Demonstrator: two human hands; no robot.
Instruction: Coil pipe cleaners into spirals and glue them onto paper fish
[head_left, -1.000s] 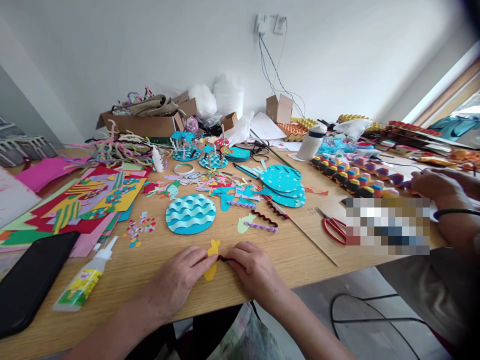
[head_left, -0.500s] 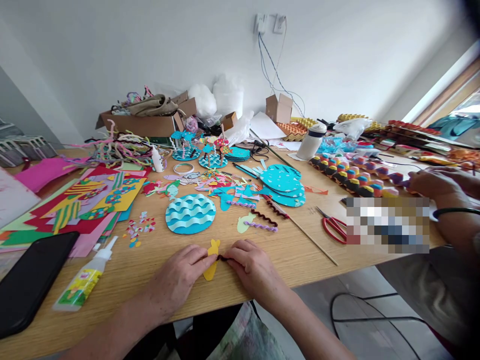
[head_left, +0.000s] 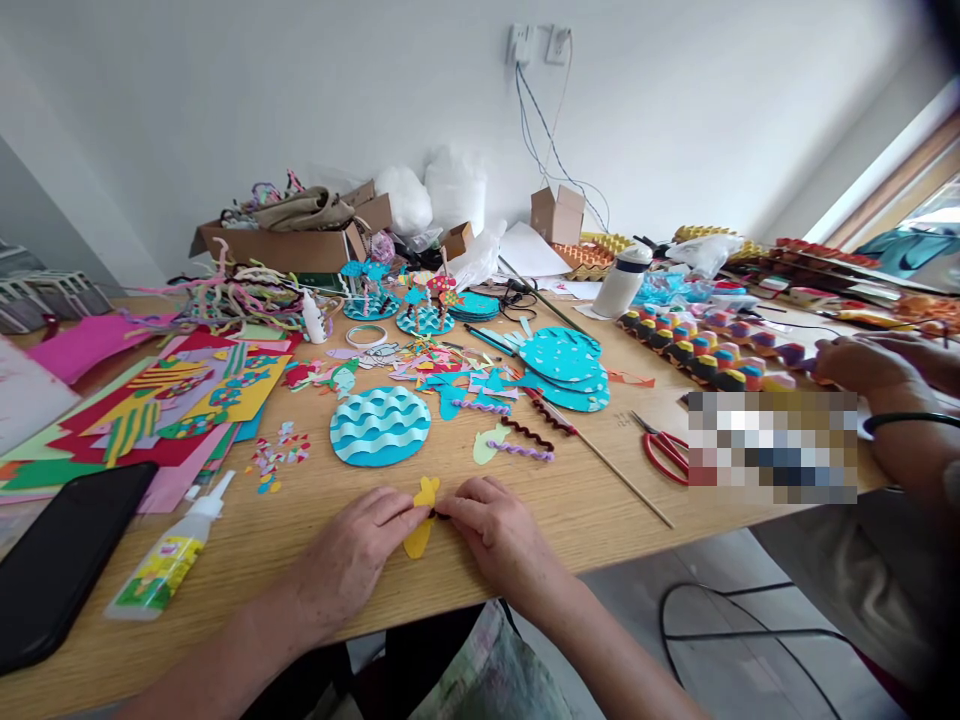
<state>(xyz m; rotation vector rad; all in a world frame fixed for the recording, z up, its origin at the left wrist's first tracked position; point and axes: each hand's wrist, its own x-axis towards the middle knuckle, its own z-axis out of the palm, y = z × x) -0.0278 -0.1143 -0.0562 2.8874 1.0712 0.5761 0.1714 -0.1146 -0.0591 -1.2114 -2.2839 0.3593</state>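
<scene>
At the table's front edge, a yellow fish-shaped paper cutout (head_left: 417,541) lies between my two hands. The closed fingers of my left hand (head_left: 349,550) pinch it from the left, thumb across its middle. My right hand (head_left: 504,535) is closed on a short dark brown pipe cleaner (head_left: 439,515), whose end rests at the cutout's right side; the rest is hidden under my fingers. Beyond them lie a blue oval (head_left: 381,450) with pale wavy strips, a pale green paper cutout (head_left: 484,446) and a curled lilac pipe cleaner (head_left: 523,451).
A glue bottle (head_left: 169,560) and a black phone (head_left: 67,570) lie at left, near coloured paper sheets (head_left: 262,395). Red-handled scissors (head_left: 664,447) and a wooden stick (head_left: 622,470) are at right. Another person's hands (head_left: 870,370) work by painted egg-carton strips (head_left: 697,350).
Almost nothing differs. The yellow cutout and both hands have shifted very slightly, and the view has moved a little; both hands keep their hold.
</scene>
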